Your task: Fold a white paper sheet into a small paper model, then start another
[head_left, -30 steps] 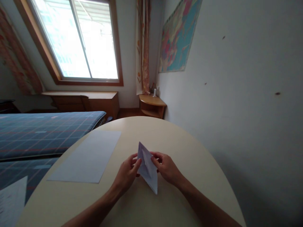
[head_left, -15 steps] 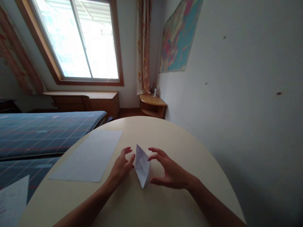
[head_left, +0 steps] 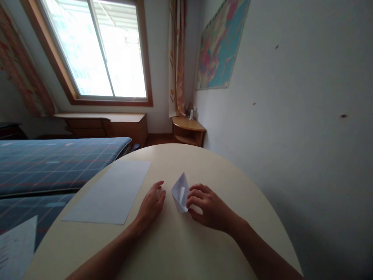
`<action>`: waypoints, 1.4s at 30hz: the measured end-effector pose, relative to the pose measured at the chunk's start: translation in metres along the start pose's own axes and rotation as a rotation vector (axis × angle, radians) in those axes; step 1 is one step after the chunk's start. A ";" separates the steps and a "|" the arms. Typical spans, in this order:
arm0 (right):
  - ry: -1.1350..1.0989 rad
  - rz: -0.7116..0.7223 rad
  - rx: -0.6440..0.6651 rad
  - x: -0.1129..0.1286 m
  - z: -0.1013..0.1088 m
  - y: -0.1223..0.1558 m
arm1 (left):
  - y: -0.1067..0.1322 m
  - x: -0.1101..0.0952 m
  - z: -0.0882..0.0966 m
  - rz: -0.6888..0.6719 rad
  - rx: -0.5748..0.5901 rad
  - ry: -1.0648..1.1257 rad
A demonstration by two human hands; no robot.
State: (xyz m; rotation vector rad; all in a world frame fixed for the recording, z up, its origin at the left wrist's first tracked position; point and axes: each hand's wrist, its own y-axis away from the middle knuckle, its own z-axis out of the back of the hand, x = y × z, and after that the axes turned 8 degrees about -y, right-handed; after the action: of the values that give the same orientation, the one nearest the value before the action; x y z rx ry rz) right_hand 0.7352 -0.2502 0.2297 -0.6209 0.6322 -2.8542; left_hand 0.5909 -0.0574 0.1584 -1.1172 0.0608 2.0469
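A small white paper boat (head_left: 180,193), folded with pointed ends and an open hollow, is in front of me over the round table. My right hand (head_left: 205,204) has its fingers curled against the right side of the boat, with thumb and fingertips meeting near its lower corner. To the left, my left hand (head_left: 151,202) is apart from the boat, its side low over the table. Its fingers are loosely bent and apart, with nothing in them.
A flat white sheet of paper (head_left: 112,194) lies on the left of the cream round table (head_left: 186,155). Beyond the left edge are a blue plaid mattress (head_left: 52,163) and another written-on sheet (head_left: 19,247). A white wall (head_left: 297,155) stands close on the right.
The paper boat has turned and shifted slightly right and away from me. My right hand's fingers have closed on its side. My left hand has come away from it.
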 end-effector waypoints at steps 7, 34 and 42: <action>0.047 -0.077 -0.038 -0.012 0.000 -0.001 | 0.014 -0.020 0.003 -0.232 0.089 -0.127; -0.299 -0.366 -0.145 -0.065 0.019 0.022 | -0.006 -0.003 0.006 -0.113 0.098 0.206; -0.347 -0.426 -0.127 -0.077 0.020 0.027 | -0.011 0.005 0.007 -0.060 0.061 0.151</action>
State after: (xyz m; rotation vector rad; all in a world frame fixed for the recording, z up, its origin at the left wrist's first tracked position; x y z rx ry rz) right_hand 0.8152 -0.2640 0.2068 -1.3841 0.6930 -2.9699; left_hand 0.5920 -0.0438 0.1628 -1.2192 0.1622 1.8927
